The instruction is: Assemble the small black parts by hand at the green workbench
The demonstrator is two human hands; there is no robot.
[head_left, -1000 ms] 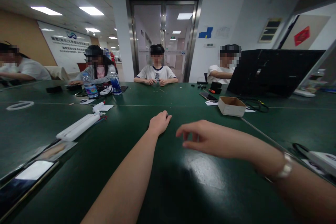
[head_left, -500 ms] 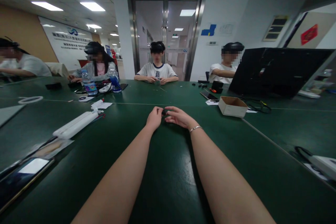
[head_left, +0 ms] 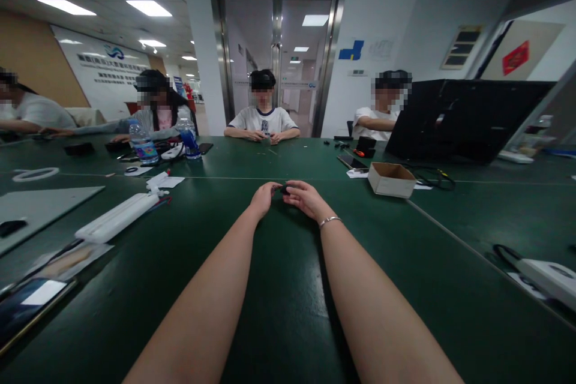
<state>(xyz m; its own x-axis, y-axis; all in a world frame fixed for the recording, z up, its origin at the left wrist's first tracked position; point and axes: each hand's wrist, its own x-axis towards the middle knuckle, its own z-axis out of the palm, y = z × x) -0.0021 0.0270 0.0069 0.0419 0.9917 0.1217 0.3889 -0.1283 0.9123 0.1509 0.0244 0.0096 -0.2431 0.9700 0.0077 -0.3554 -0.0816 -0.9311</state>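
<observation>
A small black object, its kind too small to make out, is just above the green table between my two hands. My right hand, with a silver bracelet at the wrist, has its curled fingers and thumb closed on it. On the other side, my left hand is closed in a pinch close to the object's left end. Whatever lies between its fingertips is mostly hidden by the fingers.
The green table spreads all round. On the left lie a white power strip, a phone and a grey board. To the right are an open cardboard box and a black monitor. Several people sit opposite.
My right fingers have drawn in around the small black object, which was nearer my left fingertips before. The camera view has turned slightly to the right.
</observation>
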